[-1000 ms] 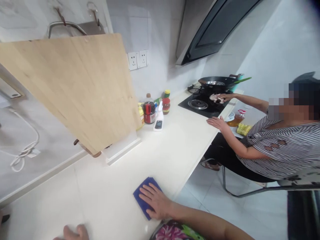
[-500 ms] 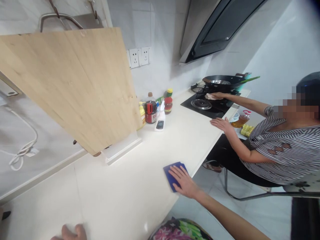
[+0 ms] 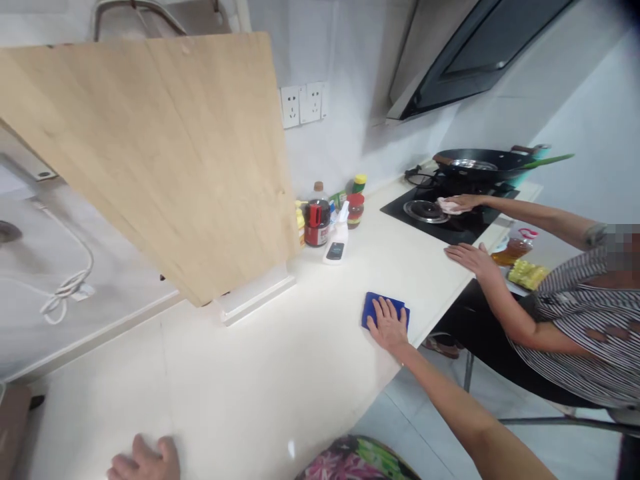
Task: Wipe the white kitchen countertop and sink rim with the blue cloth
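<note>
My right hand (image 3: 390, 323) lies flat on a folded blue cloth (image 3: 369, 311), pressing it against the white countertop (image 3: 260, 373). Its fingers are spread over the cloth, near the counter's front edge. At the lower left, my left hand (image 3: 145, 460) rests on the counter with its fingers slightly bent and apart. Nothing shows in it, though the frame's bottom edge cuts off part of the hand. Beyond the blue cloth stands a white spray bottle (image 3: 337, 240), apart from my right hand.
A large wooden board (image 3: 175, 153) leans over the counter's back left. A dark sauce bottle (image 3: 318, 217) and a red-lidded jar (image 3: 355, 211) stand by the wall. On the right, a seated co-worker holds a pale cloth (image 3: 450, 207) on the black cooktop (image 3: 463, 230), beside a wok (image 3: 480, 175).
My right hand and the blue cloth have slid farther along the counter toward the cooktop. The co-worker's cloth has moved onto the near burner's edge. The view has shifted slightly.
</note>
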`<state>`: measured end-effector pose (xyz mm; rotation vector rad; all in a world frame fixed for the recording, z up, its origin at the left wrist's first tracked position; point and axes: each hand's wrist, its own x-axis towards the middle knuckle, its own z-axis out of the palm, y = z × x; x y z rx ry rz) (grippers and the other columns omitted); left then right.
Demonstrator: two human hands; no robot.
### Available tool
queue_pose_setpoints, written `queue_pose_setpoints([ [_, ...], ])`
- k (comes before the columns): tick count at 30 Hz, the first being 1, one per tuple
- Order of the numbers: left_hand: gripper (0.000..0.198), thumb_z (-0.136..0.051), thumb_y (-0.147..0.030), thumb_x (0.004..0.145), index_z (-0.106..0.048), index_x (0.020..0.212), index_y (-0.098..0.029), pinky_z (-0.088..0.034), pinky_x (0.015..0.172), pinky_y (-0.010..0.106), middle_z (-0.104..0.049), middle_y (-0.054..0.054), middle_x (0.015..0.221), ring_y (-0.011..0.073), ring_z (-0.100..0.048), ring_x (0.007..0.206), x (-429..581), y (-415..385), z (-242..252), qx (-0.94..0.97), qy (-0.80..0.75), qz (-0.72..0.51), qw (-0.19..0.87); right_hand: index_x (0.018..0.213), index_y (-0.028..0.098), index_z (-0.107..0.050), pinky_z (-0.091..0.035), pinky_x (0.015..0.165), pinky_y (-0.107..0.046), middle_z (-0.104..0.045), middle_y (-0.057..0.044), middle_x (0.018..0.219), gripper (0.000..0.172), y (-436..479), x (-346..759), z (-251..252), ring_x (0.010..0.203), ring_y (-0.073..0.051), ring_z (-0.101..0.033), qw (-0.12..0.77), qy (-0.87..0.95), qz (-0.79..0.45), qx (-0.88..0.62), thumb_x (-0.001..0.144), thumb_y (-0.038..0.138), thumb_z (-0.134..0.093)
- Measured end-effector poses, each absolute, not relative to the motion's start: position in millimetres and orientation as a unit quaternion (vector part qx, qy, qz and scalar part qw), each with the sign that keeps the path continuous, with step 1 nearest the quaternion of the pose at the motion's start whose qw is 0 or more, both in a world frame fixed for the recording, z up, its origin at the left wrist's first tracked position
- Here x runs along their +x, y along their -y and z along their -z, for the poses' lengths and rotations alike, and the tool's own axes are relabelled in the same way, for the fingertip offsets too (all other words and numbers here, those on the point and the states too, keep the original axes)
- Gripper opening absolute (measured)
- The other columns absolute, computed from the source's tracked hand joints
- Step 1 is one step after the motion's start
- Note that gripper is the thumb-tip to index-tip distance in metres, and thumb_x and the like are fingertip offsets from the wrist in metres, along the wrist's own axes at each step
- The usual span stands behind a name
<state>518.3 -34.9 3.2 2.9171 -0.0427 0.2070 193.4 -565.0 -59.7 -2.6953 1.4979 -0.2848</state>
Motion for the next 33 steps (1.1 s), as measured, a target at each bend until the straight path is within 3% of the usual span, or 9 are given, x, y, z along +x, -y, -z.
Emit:
queue_pose_setpoints([
  [7, 0.071, -0.026, -0.049, 0.09, -0.043, 0.142, -0.003, -0.031, 0.111, 0.059, -0.042, 0.029, 0.141, 0.0435, -0.034, 0.139, 512.8, 36.2, -7.2, 0.99, 0.011, -0.086, 0.111, 0.156, 0.01, -0.025, -0.004, 0.115, -0.071, -0.026, -0.02, 0.161, 0.071, 540.1, 260.5, 65.6, 0.15, -0.038, -0.016, 0.047, -0.467, 0.104, -0.877, 0.095, 0.047, -0.019],
  [16, 0.066, -0.033, -0.04, 0.09, -0.042, 0.144, -0.003, -0.031, 0.109, 0.064, -0.037, 0.031, 0.151, 0.0437, -0.028, 0.144, 509.1, 31.6, 0.7, 0.988, 0.006, -0.088, 0.13, 0.156, 0.011, -0.023, 0.006, 0.118, -0.069, -0.018, -0.017, 0.164, 0.073, 413.7, 350.5, 41.4, 0.153, -0.036, -0.007, 0.121, -0.267, 0.069, -0.954, 0.095, 0.05, -0.029],
  [23, 0.062, -0.027, -0.036, 0.097, -0.047, 0.14, 0.004, -0.02, 0.118, 0.062, -0.032, 0.034, 0.155, 0.041, -0.013, 0.152, 477.3, 91.7, 12.4, 0.975, 0.131, -0.058, 0.169, 0.158, 0.012, -0.018, 0.009, 0.119, -0.068, -0.009, -0.015, 0.165, 0.075, 336.5, 350.7, 26.0, 0.153, -0.036, -0.001, 0.184, -0.125, 0.034, -0.974, 0.095, 0.051, -0.034],
  [25, 0.06, -0.025, -0.037, 0.099, -0.05, 0.14, 0.0, -0.019, 0.121, 0.058, -0.029, 0.029, 0.159, 0.0358, -0.01, 0.154, 461.5, 122.8, 16.1, 0.955, 0.214, -0.041, 0.201, 0.158, 0.013, -0.017, 0.007, 0.119, -0.068, -0.008, -0.016, 0.165, 0.075, 322.4, 340.4, 24.1, 0.153, -0.035, -0.001, 0.196, -0.088, 0.043, -0.976, 0.096, 0.049, -0.036],
  [29, 0.051, -0.032, -0.034, 0.1, -0.047, 0.145, -0.015, -0.027, 0.122, 0.054, -0.034, 0.016, 0.161, 0.0259, -0.019, 0.153, 425.4, 176.4, 26.4, 0.885, 0.385, -0.025, 0.262, 0.158, 0.015, -0.017, -0.001, 0.121, -0.067, -0.014, -0.016, 0.164, 0.073, 311.8, 316.6, 18.5, 0.153, -0.034, -0.005, 0.221, -0.017, 0.075, -0.972, 0.095, 0.042, -0.042],
  [33, 0.049, -0.038, -0.029, 0.099, -0.044, 0.147, -0.023, -0.035, 0.118, 0.06, -0.038, 0.013, 0.16, 0.0282, -0.024, 0.152, 392.3, 203.5, 38.9, 0.846, 0.468, -0.049, 0.251, 0.155, 0.018, -0.03, -0.021, 0.123, -0.059, -0.034, -0.013, 0.159, 0.066, 324.1, 290.1, 19.0, 0.149, -0.027, -0.026, 0.279, 0.031, 0.129, -0.951, 0.092, 0.027, -0.046],
])
